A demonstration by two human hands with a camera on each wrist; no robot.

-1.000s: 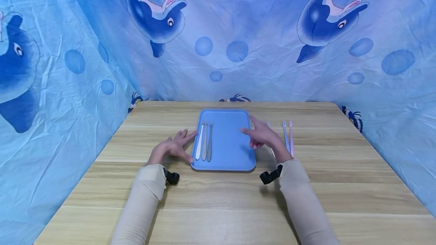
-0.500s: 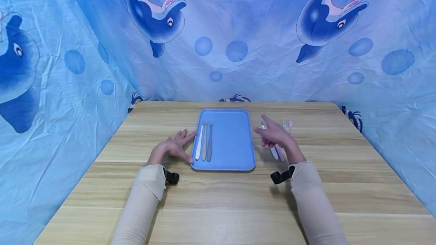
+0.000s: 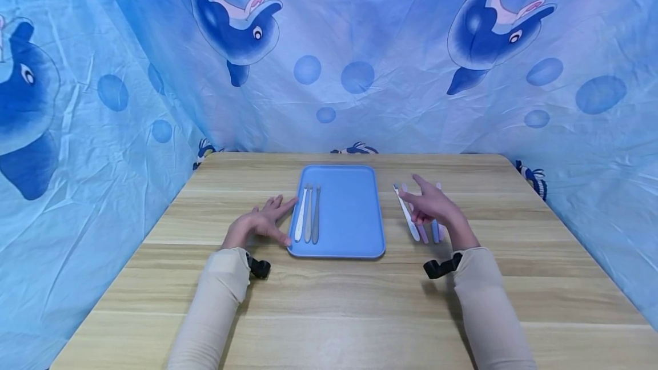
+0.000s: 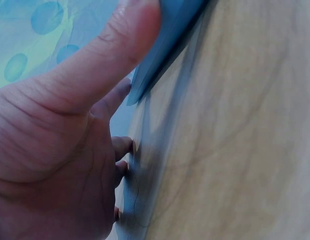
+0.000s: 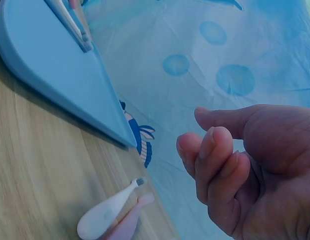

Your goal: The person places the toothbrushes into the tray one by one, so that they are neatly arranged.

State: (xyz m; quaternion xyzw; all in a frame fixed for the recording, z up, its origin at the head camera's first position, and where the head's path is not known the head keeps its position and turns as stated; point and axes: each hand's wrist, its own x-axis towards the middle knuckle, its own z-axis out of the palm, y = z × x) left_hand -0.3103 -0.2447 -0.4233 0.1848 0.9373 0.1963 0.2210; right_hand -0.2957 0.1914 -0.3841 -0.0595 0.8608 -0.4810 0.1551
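Note:
My left hand (image 3: 263,224) rests at the left side of a blue tray (image 3: 352,216), fingers spread, thumb and forefinger at its rim. In the left wrist view, the thumb lies against the tray's edge (image 4: 169,42). Three toothbrushes lie side by side on the tray: a white one (image 3: 300,221), a grey-beige one (image 3: 309,221) and a dark grey one (image 3: 316,221). My right hand (image 3: 434,205) hovers, holding nothing, above a row of toothbrushes on the table: white (image 3: 408,216), pink (image 3: 422,233), blue (image 3: 435,233) and purple (image 3: 441,233). It partly hides several of them.
The wooden table (image 3: 339,313) extends around the tray on all sides. Behind it and to the sides hangs a blue curtain (image 3: 329,27) printed with dolphins and bubbles. A black camera strap (image 3: 442,267) sits on the right wrist.
My right hand has moved right, away from the tray's right edge to over the loose toothbrushes, uncovering the white one. The left hand and the tray have stayed put.

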